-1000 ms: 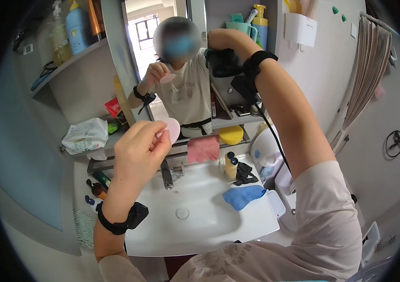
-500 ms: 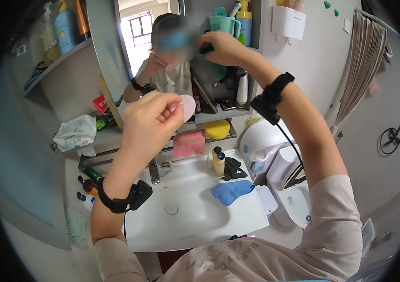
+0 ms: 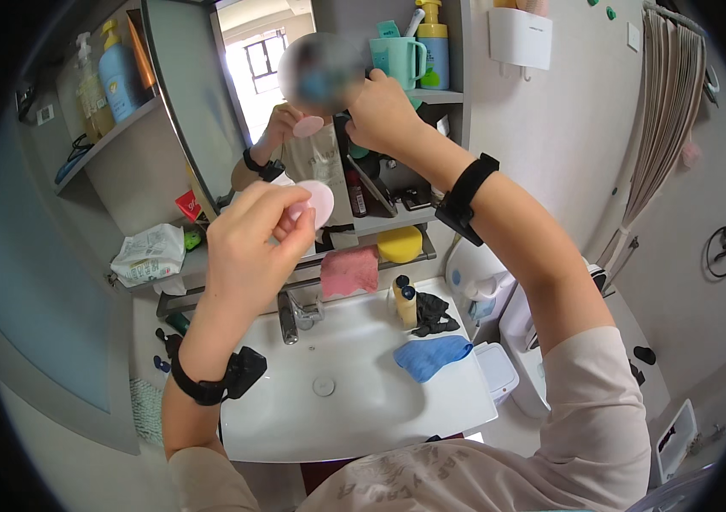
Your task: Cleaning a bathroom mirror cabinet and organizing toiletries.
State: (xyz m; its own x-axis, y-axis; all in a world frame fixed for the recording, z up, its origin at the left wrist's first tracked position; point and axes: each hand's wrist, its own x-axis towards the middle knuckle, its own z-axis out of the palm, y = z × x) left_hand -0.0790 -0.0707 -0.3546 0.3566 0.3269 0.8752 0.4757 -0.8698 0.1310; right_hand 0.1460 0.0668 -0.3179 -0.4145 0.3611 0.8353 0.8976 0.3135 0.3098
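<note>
Pinches a thin, round pink disc (image 3: 319, 205) between the thumb and pointer finger of the left hand (image 3: 252, 235), up in the air in front of the mirror (image 3: 265, 64) and higher than the silver tap (image 3: 288, 319). Curls the other left fingers in toward the palm, partly out of sight. Shows up in the mirror too, with the pink disc in hand. Has the right hand (image 3: 387, 113) up higher, near the right side of the mirror, just below the mint-green cup (image 3: 394, 60). Bends the right fingers and points them away, but cannot tell from here about a pinch, or about any touch on the mirror. Wears a black band (image 3: 201, 381) on the left wrist and a black strap (image 3: 472, 192) on the right arm. Has a wide white sink (image 3: 354, 427) down below, with a blue cloth (image 3: 433, 357) on the right edge, near a crumpled black thing (image 3: 436, 317) and a pale yellow bottle (image 3: 406, 307) with a dark cap. Has a pink cloth (image 3: 349, 273) hanging behind the tap, just beside a round yellow sponge (image 3: 400, 245). Has a white packet (image 3: 154, 254) on the left, near the left hand.
</note>
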